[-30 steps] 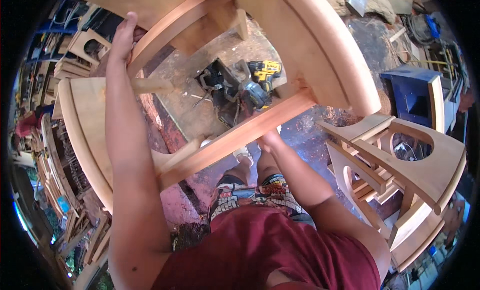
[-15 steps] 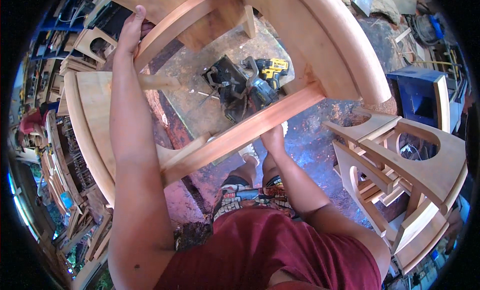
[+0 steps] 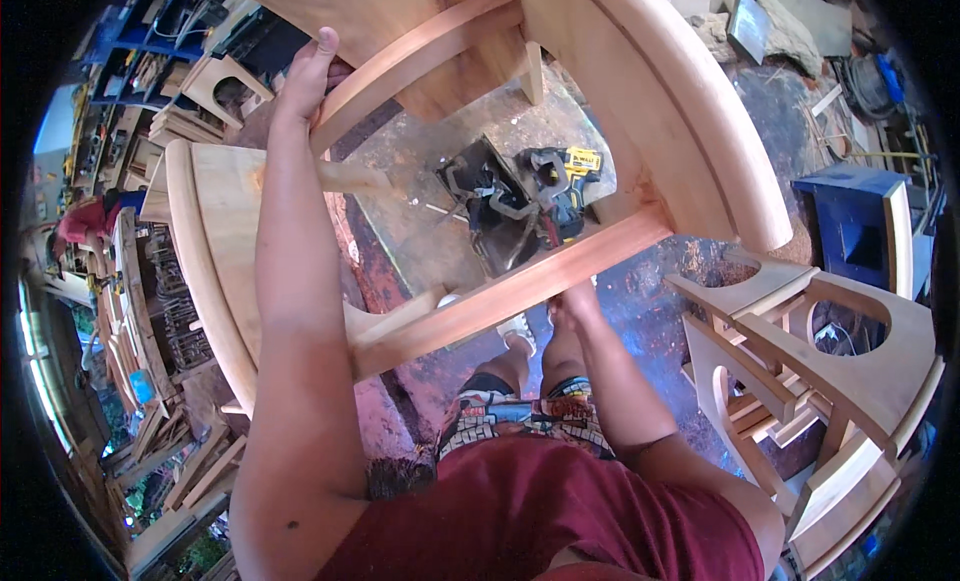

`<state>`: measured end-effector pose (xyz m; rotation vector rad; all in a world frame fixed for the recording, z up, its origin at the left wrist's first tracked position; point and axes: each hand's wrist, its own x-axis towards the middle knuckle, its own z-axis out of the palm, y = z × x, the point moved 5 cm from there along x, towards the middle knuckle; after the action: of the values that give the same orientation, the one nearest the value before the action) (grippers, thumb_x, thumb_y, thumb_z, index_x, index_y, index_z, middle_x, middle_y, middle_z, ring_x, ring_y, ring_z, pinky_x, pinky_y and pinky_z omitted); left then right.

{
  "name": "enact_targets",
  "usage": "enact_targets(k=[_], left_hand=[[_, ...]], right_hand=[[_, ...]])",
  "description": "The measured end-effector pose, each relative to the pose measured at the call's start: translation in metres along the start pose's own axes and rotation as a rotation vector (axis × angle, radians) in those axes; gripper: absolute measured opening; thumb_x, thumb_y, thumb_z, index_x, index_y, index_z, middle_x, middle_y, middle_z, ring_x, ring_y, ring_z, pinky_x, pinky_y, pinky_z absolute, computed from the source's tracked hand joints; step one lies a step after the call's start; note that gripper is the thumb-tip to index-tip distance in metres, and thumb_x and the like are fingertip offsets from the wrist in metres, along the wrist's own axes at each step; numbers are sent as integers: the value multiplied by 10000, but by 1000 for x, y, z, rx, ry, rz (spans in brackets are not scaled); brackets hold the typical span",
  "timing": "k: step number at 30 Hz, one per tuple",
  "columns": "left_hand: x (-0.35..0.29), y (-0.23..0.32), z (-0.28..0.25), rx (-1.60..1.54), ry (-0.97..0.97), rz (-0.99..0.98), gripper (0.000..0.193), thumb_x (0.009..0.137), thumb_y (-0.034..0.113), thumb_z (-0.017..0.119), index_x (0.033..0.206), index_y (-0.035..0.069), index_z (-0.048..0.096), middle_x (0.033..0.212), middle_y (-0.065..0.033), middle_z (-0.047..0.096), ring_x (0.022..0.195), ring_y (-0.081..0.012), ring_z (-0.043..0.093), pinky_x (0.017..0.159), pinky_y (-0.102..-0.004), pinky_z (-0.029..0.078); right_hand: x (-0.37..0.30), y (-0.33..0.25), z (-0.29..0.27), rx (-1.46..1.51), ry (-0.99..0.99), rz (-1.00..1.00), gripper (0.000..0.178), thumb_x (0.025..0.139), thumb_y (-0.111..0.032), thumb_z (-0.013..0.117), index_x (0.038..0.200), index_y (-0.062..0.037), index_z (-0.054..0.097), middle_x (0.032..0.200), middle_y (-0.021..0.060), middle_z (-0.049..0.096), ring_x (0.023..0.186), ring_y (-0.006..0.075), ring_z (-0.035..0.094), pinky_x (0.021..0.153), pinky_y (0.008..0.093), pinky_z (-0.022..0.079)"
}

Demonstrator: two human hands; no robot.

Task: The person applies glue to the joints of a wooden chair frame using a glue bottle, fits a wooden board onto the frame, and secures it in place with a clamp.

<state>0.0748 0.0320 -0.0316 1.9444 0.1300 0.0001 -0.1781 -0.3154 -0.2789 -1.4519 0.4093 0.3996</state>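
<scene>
A large curved light-wood frame point(image 3: 655, 91) stretches across the view, with broad rounded side panels and reddish cross rails. At the far curved rail point(image 3: 420, 56), my left hand point(image 3: 308, 79) is closed round the wood, thumb pointing up. My left forearm passes over the frame's left panel point(image 3: 215, 196). Just under the near straight rail point(image 3: 520, 286) is my right hand point(image 3: 577, 303); its fingers are hidden by the rail, so what it grips cannot be made out. Through the frame's opening show a yellow-and-black cordless drill point(image 3: 575, 171) and dark metal clamps point(image 3: 490, 196).
A stack of curved wooden frames with round cut-outs point(image 3: 830, 331) stands at the right, below a blue box point(image 3: 850, 216). Wood offcuts point(image 3: 205, 466) and metal clamps point(image 3: 175, 311) line the left. Another person in a red top point(image 3: 85, 221) is at the far left.
The whole view has shifted, so the frame, tools and both hands appear lower and farther right. Both hands keep nearly the same places on or near the frame.
</scene>
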Motion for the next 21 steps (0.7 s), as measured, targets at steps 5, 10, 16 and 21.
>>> enact_targets(k=[5, 10, 16, 21], left_hand=[[-2, -1, -5, 21, 13, -8, 776, 783, 684, 476, 1128, -11, 505, 1003, -118, 617, 851, -181, 630, 768, -289, 498], [-1, 5, -1, -21, 11, -13, 766, 792, 675, 473, 1128, -13, 502, 1000, -119, 617, 855, -184, 630, 766, -288, 499], [0, -8, -12, -6, 37, -31, 767, 792, 673, 476, 1112, -23, 508, 981, -121, 617, 836, -182, 628, 742, -290, 502], [0, 5, 3, -11, 31, 7, 760, 795, 666, 484, 1118, -22, 503, 963, -110, 616, 798, -167, 626, 740, -282, 498]], right_hand=[[-1, -14, 4, 436, -135, 390, 247, 928, -205, 405, 906, -26, 573, 654, 65, 568, 478, 140, 518, 396, 280, 384], [15, 5, -11, 92, -104, 255, 209, 888, -209, 501, 890, -24, 597, 680, 83, 591, 498, 152, 532, 418, 266, 381], [20, -15, -13, -458, 95, -785, 150, 842, -218, 564, 902, -86, 605, 684, 42, 582, 492, 143, 510, 418, 294, 382], [57, 38, -30, 347, -283, 397, 291, 880, -360, 572, 981, -89, 608, 883, 61, 629, 773, 179, 608, 633, 334, 498]])
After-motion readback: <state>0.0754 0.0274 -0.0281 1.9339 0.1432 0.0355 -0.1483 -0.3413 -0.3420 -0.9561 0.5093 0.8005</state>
